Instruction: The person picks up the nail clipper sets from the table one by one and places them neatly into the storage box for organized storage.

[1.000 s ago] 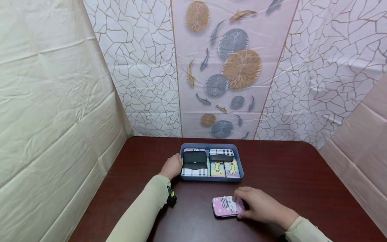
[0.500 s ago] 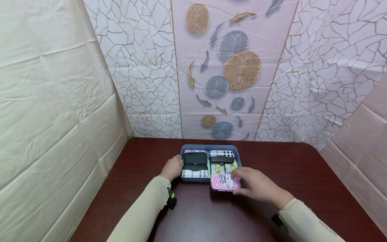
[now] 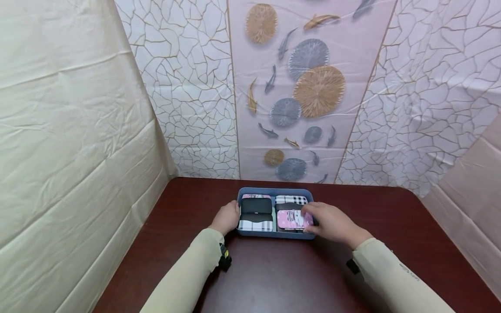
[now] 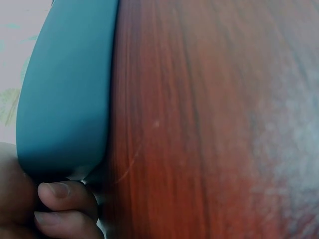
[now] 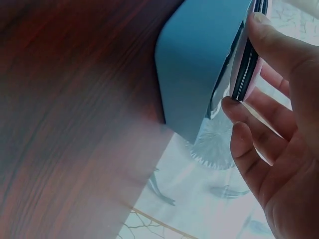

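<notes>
My right hand (image 3: 330,222) pinches a small flat pink case (image 3: 287,219) with a cartoon print by its right end. It holds the case over the front right part of a blue tray (image 3: 256,234). In the right wrist view the thumb and fingers grip the case's dark edge (image 5: 246,69), above the tray wall (image 5: 192,64). My left hand (image 3: 226,218) grips the tray's left end. In the left wrist view its fingers curl close at the tray's corner, beside the blue wall (image 4: 67,89). The yellow printed cases are hidden beneath the pink one.
Inside the tray, a black case (image 3: 256,205) and a plaid case with a black flap (image 3: 256,225) lie on the left. Another plaid case (image 3: 291,199) lies at the back right. The tray stands near the back edge of a dark red wooden table (image 3: 270,274), before a patterned backdrop.
My right hand has lifted the pink case from the table and carried it forward over the tray's front right part. My left hand has stayed at the tray's left end.
</notes>
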### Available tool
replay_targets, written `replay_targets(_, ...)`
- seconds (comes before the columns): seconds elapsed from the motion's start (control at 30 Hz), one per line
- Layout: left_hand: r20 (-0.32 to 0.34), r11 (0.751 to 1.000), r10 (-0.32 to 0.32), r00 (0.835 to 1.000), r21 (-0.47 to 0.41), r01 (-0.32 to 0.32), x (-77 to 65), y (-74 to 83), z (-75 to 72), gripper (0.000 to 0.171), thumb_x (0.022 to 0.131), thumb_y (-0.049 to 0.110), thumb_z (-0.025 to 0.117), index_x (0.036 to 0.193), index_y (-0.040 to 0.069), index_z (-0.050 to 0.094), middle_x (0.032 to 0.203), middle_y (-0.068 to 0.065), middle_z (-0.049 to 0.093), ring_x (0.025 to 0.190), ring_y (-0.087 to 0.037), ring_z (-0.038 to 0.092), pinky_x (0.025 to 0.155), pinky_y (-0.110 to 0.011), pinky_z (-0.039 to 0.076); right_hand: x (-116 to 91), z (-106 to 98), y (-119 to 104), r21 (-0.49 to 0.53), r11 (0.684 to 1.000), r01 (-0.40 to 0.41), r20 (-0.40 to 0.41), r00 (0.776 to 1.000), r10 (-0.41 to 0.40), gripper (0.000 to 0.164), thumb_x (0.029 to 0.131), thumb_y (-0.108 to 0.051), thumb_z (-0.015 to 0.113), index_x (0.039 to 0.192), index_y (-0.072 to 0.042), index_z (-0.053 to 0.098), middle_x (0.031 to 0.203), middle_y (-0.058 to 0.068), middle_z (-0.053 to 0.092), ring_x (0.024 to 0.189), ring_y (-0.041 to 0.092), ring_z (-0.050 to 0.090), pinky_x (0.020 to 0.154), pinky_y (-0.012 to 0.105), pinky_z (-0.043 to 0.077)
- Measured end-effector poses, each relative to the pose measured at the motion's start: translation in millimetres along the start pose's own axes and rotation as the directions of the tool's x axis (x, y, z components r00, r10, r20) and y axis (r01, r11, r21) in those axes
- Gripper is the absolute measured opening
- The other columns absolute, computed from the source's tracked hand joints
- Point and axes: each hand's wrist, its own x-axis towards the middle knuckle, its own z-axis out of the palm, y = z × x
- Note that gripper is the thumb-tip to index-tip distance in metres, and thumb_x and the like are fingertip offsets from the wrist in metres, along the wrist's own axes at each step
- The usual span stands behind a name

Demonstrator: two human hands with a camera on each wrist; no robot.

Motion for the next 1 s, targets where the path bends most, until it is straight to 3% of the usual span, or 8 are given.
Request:
replay_targets(0.13,-0.005,1.0,0.018,1.0,0.023,-0.018,16.3,-12.6,14.0,0.052,0.121,0.034,0.034,0.153,0.0,0.058,0.144,-0.019,0.068,0.13,-0.034,0.067,0.108,-0.052,0.054,1.1,2.3,4.7,0.009,1.0,0.001,-0.01,1.0,-0.001,0.04,0.087,-0.034,0.097,0.118,-0.024,0.073,0.115,-0.003,0.071,0.098,0.016,0.062,0.093,0.047,0.06)
replay_targets(0.33,-0.016,0.999,0.034,0.999,0.018,-0.033,22.5,-16.9,17.9,0.052,0.121,0.035,0.034,0.15,0.0,0.06,0.141,-0.018,0.07,0.126,-0.033,0.069,0.106,-0.053,0.055,3.0,9.1,5.6,0.004,1.0,-0.011,-0.008,1.0,0.011,0.038,0.087,-0.036,0.096,0.115,-0.026,0.072,0.113,-0.004,0.071,0.095,0.015,0.062,0.093,0.046,0.06)
replay_targets(0.8,-0.027,0.999,0.026,0.999,0.044,-0.025,15.9,-11.6,13.4,0.049,0.121,0.03,0.034,0.148,-0.002,0.061,0.139,-0.02,0.07,0.126,-0.035,0.069,0.104,-0.054,0.056,4.1,16.3,5.4,0.062,0.998,-0.033,-0.023,0.999,0.034,0.033,0.088,-0.027,0.096,0.112,-0.024,0.072,0.112,-0.005,0.065,0.092,0.014,0.061,0.088,0.043,0.058)
replay_targets(1.0,-0.015,0.999,0.016,1.0,0.037,-0.016,7.3,-4.1,5.4,0.049,0.122,0.03,0.034,0.144,-0.003,0.062,0.134,-0.019,0.072,0.122,-0.035,0.071,0.101,-0.053,0.057,1.0,18.2,4.4,0.086,0.994,-0.065,0.006,0.998,0.065,0.032,0.094,-0.03,0.091,0.119,-0.024,0.071,0.117,-0.003,0.065,0.097,0.015,0.062,0.094,0.045,0.059)
